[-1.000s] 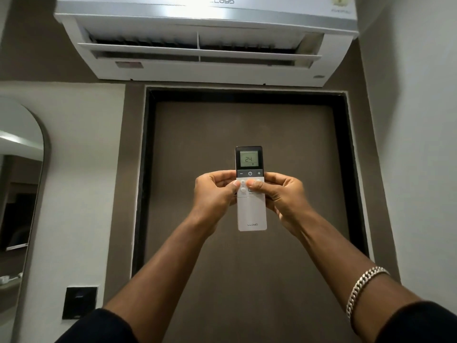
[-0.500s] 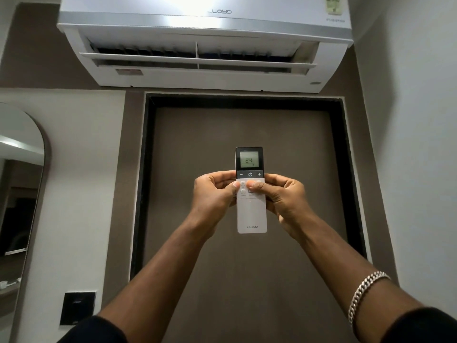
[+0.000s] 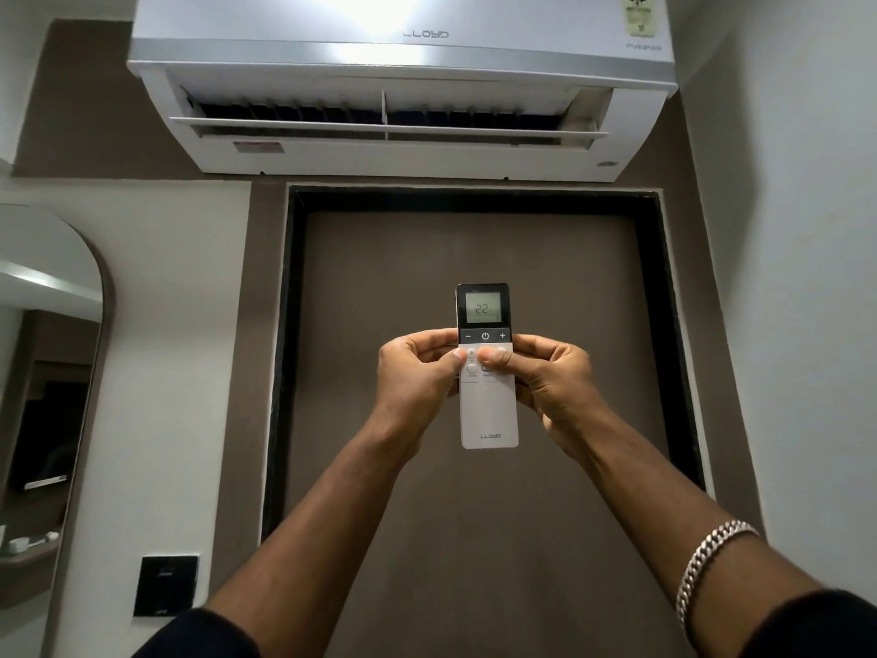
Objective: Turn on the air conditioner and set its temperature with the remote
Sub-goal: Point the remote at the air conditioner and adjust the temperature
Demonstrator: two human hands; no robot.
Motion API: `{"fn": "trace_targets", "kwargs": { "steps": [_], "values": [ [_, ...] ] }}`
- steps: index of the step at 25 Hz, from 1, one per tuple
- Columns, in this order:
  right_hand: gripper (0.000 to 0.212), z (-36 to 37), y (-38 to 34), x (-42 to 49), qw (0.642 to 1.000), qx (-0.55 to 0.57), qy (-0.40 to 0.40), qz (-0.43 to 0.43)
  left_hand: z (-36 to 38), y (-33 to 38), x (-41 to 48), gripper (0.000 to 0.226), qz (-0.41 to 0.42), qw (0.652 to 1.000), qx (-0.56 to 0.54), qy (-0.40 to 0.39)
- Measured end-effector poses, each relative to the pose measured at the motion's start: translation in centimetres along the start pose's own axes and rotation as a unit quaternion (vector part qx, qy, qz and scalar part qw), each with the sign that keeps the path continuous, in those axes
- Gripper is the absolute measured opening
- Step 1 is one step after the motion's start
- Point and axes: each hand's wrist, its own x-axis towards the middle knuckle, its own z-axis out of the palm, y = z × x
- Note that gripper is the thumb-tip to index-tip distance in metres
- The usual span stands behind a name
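A white wall air conditioner (image 3: 403, 149) hangs high above the door, its front flap swung open and dark vanes showing. I hold a white remote (image 3: 489, 415) upright in front of me, its dark top screen reading 22. My left hand (image 3: 417, 372) grips its left edge with the thumb on the white upper buttons. My right hand (image 3: 550, 377) grips the right edge, its thumb lying across the buttons just below the minus, power and plus row.
A brown door (image 3: 474, 258) in a black frame fills the wall behind the remote. An arched mirror (image 3: 47, 382) is on the left wall, with a black switch plate (image 3: 166, 584) lower down. A white side wall (image 3: 797, 277) stands close on the right.
The remote's screen reading went from 24 to 22. The view has tilted up a little, so the air conditioner sits lower in frame. Both hands keep the same grip.
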Motion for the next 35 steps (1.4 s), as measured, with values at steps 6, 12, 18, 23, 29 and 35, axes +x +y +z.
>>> {"fn": "trace_targets", "kwargs": {
  "steps": [6, 12, 18, 23, 29, 35],
  "values": [
    [0.049, 0.4, -0.8, -0.8, 1.0, 0.007, -0.005, 0.002, -0.1, 0.9, -0.7, 0.015, 0.006, 1.0, 0.0, 0.002],
    [0.026, 0.5, -1.6, -1.5, 1.0, 0.005, -0.012, -0.001, -0.1, 1.8, -1.0, 0.021, -0.005, 1.0, 0.001, 0.019],
    [0.008, 0.9, -2.5, -2.0, 1.0, 0.021, 0.012, 0.013, -0.2, 2.5, -1.5, 0.015, -0.002, 1.0, 0.0, 0.024],
    [0.017, 1.6, -2.9, -1.9, 0.998, 0.031, 0.048, 0.023, -0.2, 3.1, -1.7, 0.013, 0.009, 1.0, -0.003, 0.021],
    [0.015, 1.9, -3.1, -2.4, 0.998, 0.033, 0.056, 0.027, -0.4, 3.5, -2.3, 0.014, 0.013, 1.0, 0.006, 0.013],
    [0.013, 2.1, -3.5, -2.5, 0.999, 0.022, 0.046, 0.019, -0.7, 3.6, -2.2, 0.012, 0.013, 1.0, -0.003, 0.014]
  ]
}}
